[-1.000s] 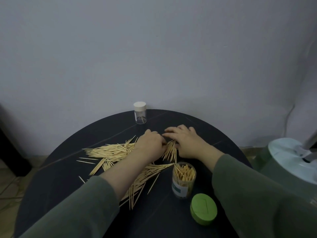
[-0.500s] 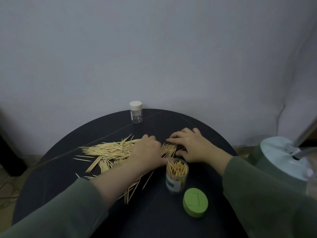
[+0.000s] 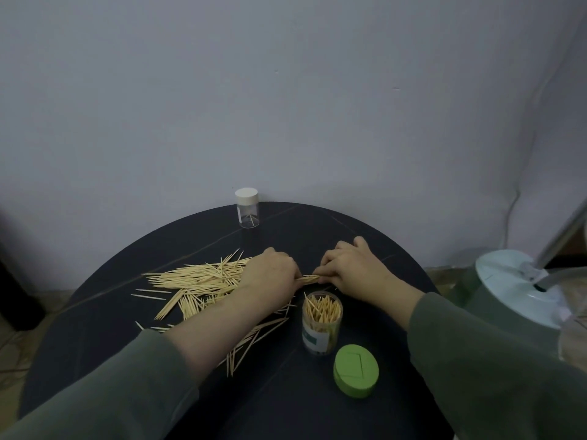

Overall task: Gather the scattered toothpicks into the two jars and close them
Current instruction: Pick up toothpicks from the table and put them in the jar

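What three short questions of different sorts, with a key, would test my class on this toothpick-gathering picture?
1. True or false: the small jar at the far edge of the table wears its white cap.
2. Which lies nearer the person: (a) the green lid or (b) the open jar?
3. What do the left hand and right hand hold between them?

Key: 1 true; 2 a; 3 a small bundle of toothpicks, beside the scattered pile.
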`<action>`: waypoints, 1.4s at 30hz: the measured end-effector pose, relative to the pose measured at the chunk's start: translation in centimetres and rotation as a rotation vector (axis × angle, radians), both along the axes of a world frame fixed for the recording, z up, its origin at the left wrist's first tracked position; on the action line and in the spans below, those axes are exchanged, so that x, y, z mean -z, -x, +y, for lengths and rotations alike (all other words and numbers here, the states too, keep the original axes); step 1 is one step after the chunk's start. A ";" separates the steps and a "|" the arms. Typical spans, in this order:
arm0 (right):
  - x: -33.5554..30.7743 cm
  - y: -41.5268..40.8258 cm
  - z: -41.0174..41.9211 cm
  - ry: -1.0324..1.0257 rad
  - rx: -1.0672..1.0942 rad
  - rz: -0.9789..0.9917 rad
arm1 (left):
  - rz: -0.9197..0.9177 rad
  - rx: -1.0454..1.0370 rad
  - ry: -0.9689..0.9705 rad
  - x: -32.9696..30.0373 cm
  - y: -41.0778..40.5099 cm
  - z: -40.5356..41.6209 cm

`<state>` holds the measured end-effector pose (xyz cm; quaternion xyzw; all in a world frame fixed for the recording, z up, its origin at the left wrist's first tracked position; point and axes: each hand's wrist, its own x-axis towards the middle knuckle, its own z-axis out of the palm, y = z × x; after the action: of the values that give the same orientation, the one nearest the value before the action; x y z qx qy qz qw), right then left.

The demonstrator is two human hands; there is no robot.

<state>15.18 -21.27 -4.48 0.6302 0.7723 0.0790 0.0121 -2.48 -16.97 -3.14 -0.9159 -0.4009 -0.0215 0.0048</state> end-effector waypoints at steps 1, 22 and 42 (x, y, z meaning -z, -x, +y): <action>0.0 -0.1 0.0 -0.002 -0.002 -0.012 | 0.003 0.000 -0.004 -0.1 0.0 0.1; -0.5 -0.7 -0.9 0.011 0.011 -0.105 | 0.005 0.009 -0.140 0.2 0.0 0.4; -2.2 -1.0 -3.7 -0.059 0.264 0.453 | -0.895 -0.229 0.482 -1.3 1.2 -1.0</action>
<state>16.13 -24.96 -2.33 0.7271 0.6638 -0.0439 -0.1693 -3.72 -17.97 -1.79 -0.7425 -0.4547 -0.3173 -0.3757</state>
